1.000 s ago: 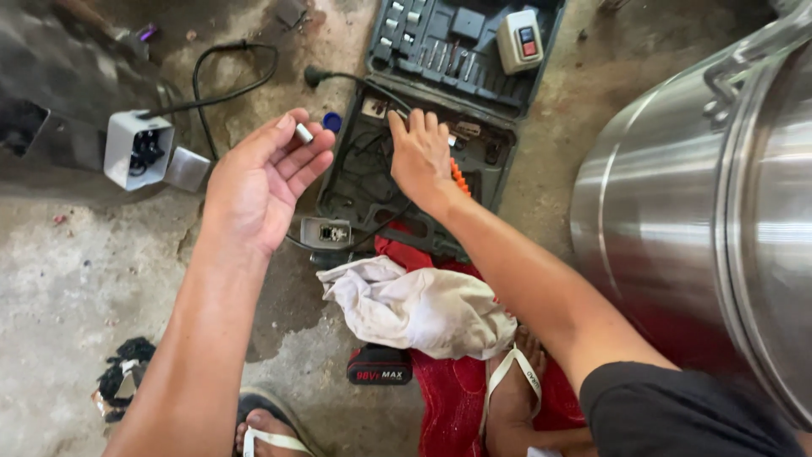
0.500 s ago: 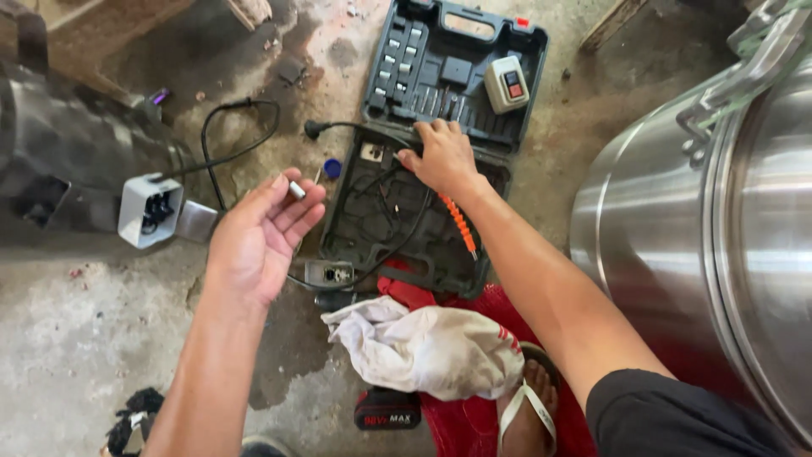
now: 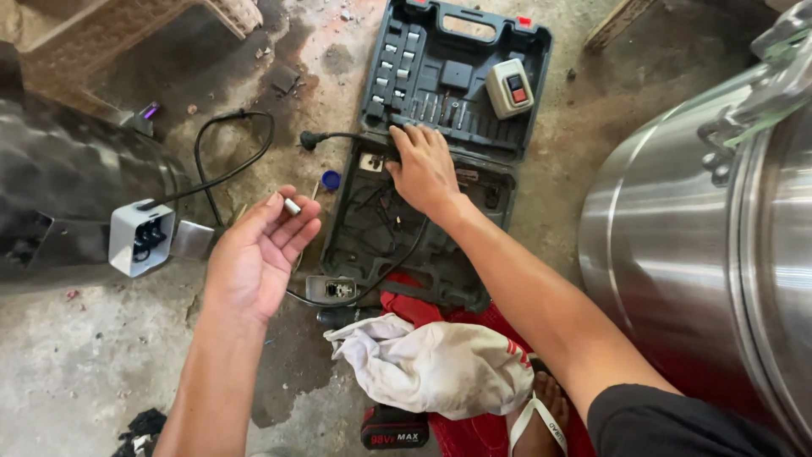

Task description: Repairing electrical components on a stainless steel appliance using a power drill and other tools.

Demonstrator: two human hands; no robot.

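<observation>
Left hand [image 3: 258,254]: we hold it palm up, fingers loosely curled, the grip pinching a small silver bit [image 3: 292,206] at the fingertips, just left of the open tool case [image 3: 440,161].

Right hand [image 3: 423,169]: laid flat on the middle of the case, fingers spread over the bit row at its hinge; its grip closes on nothing that we can see.

In the case: a white switch box [image 3: 510,87] in the lid, loose black cable [image 3: 372,211] in the lower tray.

Left of the case: a grey junction box [image 3: 139,237] on the concrete floor [image 3: 76,364].

Below the case: a crumpled white cloth [image 3: 440,364].

Right of the case: a large steel drum [image 3: 702,245].

Progress, as we judge: one bit is out and in hand; the sorting through the case looks unfinished.
</observation>
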